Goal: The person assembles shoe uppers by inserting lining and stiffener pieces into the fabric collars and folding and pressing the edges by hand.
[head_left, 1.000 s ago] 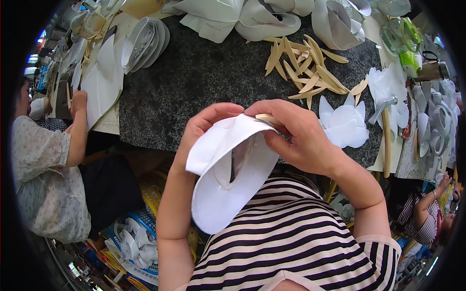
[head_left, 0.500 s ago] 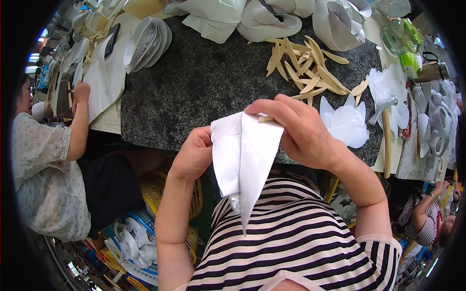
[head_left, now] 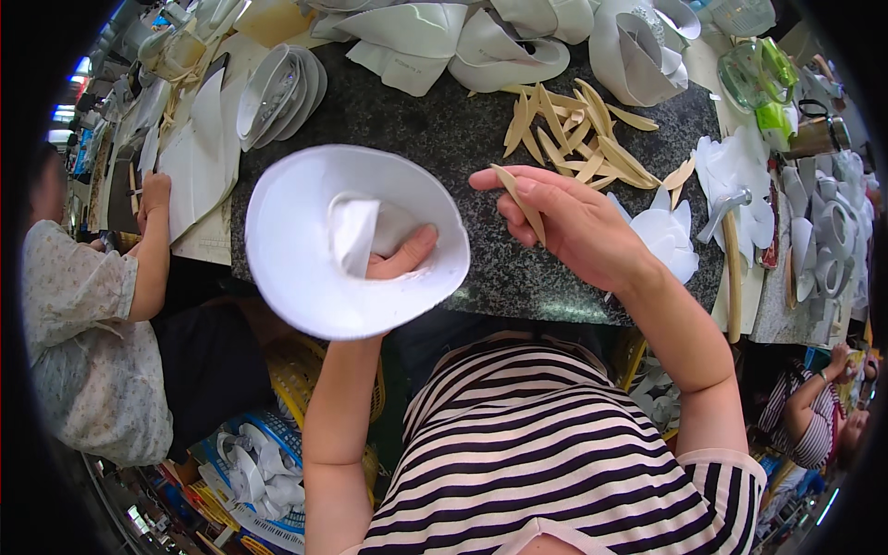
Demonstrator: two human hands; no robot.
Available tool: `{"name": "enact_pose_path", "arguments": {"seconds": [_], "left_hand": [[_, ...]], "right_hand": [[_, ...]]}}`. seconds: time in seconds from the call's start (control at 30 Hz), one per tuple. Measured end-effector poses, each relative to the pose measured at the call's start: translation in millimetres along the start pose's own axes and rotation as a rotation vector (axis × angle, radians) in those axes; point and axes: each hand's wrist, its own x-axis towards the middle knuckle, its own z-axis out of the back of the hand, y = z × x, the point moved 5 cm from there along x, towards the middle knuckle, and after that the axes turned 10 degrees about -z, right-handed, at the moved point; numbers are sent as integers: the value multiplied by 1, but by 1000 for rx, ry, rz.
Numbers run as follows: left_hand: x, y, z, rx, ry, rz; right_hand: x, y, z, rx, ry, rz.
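A white shoe upper (head_left: 287,231), spread into a wide funnel-like loop, is in my left hand (head_left: 407,255). My left thumb shows inside its opening; the other fingers are hidden behind it. Between the thumb and fingers of my right hand (head_left: 575,217) is a slim tan strip (head_left: 521,205), pointed at its ends. My right hand is apart from the upper, over the dark speckled tabletop (head_left: 407,120). Beyond it lies a loose pile of similar tan strips (head_left: 578,139).
Several white uppers (head_left: 407,46) line the table's far edge, with nested white loops (head_left: 277,92) at left. White flat pieces (head_left: 661,236), a hammer (head_left: 735,250) and a green-handled jug (head_left: 768,74) are at right. A co-worker (head_left: 92,342) sits at left. A blue basket (head_left: 277,421) stands below.
The white upper has gone from folded between both hands to spread wide in my left hand, further left. My right hand has let go of it and keeps the tan strip.
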Motion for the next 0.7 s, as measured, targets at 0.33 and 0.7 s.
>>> {"name": "enact_pose_path", "arguments": {"seconds": [0.33,0.7], "left_hand": [[-11,-23,-12,154,-2,133],[-14,10,-18,-219,250,230]], "right_hand": [[-7,-16,7,32,-102,-120],[-13,-5,-7,-55,-83,50]]}}
